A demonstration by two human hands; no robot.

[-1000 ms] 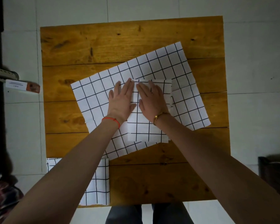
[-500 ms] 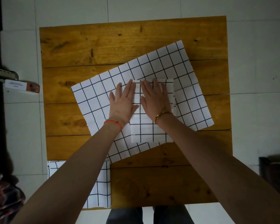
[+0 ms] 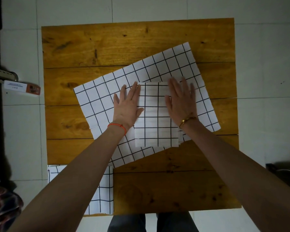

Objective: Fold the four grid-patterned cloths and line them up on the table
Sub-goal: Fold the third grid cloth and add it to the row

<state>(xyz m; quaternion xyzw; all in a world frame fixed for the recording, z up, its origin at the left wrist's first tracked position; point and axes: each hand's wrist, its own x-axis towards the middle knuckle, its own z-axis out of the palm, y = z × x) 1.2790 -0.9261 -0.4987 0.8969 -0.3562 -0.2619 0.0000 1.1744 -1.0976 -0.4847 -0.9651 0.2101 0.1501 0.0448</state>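
Hands lie flat with straight fingers on a folded cloth (image 3: 155, 121) at the middle of the wooden table (image 3: 124, 44): the left hand (image 3: 126, 106) presses along its left edge, the right hand (image 3: 182, 101) along its right edge, the two well apart. A red cord circles the left wrist, a gold bracelet the right. The folded cloth rests on an unfolded cloth (image 3: 171, 67) (white with a black grid, like the others) that lies tilted across the table's centre. Another folded cloth (image 3: 104, 191) sits at the near left corner, partly hidden under the left forearm. Off the table's left edge, a white label (image 3: 15, 85) bears writing too small to read, beside an orange patch.
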